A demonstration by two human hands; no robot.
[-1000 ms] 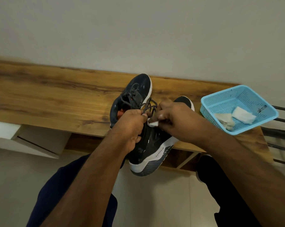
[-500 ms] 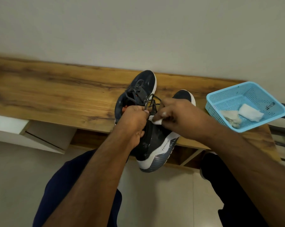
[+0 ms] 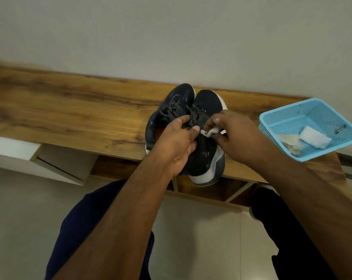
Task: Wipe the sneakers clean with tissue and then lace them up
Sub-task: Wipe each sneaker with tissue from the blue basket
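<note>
Two dark navy sneakers with white soles stand side by side on the wooden shelf (image 3: 74, 110), toes toward the wall. The left sneaker (image 3: 177, 102) has loose grey laces. My left hand (image 3: 177, 142) grips the right sneaker (image 3: 208, 106) across its tongue and collar, its heel hanging over the shelf's front edge. My right hand (image 3: 233, 136) pinches a small crumpled white tissue (image 3: 210, 131) against the sneaker's tongue, just right of my left thumb.
A light blue plastic basket (image 3: 280, 120) sits at the right end of the shelf, holding a clean folded tissue (image 3: 314, 137) and a soiled one (image 3: 290, 143). The plain wall rises behind. My knees and pale floor tiles lie below.
The right sneaker has swung from tilted to upright and now stands straight beside the left one. My right hand with the tissue has shifted a little to the right of my left thumb.
</note>
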